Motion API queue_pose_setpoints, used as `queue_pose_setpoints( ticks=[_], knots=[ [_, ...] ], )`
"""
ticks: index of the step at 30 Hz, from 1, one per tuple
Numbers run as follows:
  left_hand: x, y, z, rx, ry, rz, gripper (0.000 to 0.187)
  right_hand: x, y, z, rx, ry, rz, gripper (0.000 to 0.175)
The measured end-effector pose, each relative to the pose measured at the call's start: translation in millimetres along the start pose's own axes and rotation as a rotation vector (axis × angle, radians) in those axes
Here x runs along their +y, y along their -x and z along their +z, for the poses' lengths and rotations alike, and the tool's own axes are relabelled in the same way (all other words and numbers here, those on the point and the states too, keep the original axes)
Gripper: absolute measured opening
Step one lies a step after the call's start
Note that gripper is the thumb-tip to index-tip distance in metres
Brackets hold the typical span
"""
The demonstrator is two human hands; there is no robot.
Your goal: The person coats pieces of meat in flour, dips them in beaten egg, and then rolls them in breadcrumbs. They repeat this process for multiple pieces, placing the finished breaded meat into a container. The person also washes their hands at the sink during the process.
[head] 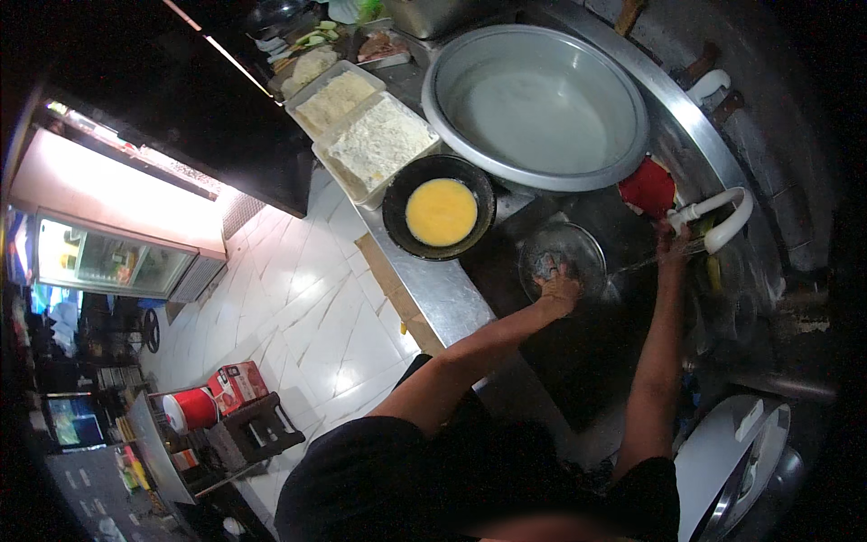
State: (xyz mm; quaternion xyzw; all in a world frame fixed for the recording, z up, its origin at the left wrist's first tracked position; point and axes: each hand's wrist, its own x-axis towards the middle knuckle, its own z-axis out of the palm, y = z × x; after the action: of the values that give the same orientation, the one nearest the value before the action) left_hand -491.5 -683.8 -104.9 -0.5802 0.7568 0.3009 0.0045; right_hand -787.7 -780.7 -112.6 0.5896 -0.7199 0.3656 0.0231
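My left hand (559,290) reaches down into a shiny round bowl (596,252) in the dark sink basin (576,366). Its fingers look spread against the inside of the bowl, and I make out nothing held in them. At the white faucet (728,196), my right hand (672,240) has its fingers up around the base of the curved spout. Thin jets of water run from beneath the spout towards the bowl. Just behind the right hand is a red object (648,186), partly covered by the rim of a large metal basin.
The large metal basin (535,101) holds cloudy liquid. Left of it stand a black bowl (440,210) of yellow liquid, a tub of white flour-like powder (383,139) and a tub of crumbs (335,98). A white lidded container (718,447) is at lower right.
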Motion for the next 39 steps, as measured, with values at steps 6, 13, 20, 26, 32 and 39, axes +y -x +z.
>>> queue_pose_setpoints(
  ticks=[6, 13, 20, 26, 32, 39],
  knots=[
    [-39, -24, 8, -0.222, 0.37, 0.204, 0.041, -34, 52, -4, -0.455, -0.422, 0.016, 0.037],
    [7, 34, -21, -0.467, 1.361, -0.333, 0.046, -235, 205, -75, -0.519, -0.278, 0.078, 0.086],
    [40, 49, -30, -0.371, 0.28, 0.671, 0.044, -185, 229, -89, -0.452, -0.136, 0.398, 0.073],
    [50, 34, -89, 0.226, 0.166, 1.525, 0.029, -229, 146, -150, -0.238, -0.062, 0.414, 0.064],
    [50, 132, -259, 0.313, -0.169, 1.585, 0.036, -335, 133, -234, 0.037, -1.115, 0.578, 0.056],
    [-79, 110, -260, 0.493, -0.086, 1.632, 0.05, -413, 180, -129, -0.382, -0.528, 0.859, 0.056]
  ],
)
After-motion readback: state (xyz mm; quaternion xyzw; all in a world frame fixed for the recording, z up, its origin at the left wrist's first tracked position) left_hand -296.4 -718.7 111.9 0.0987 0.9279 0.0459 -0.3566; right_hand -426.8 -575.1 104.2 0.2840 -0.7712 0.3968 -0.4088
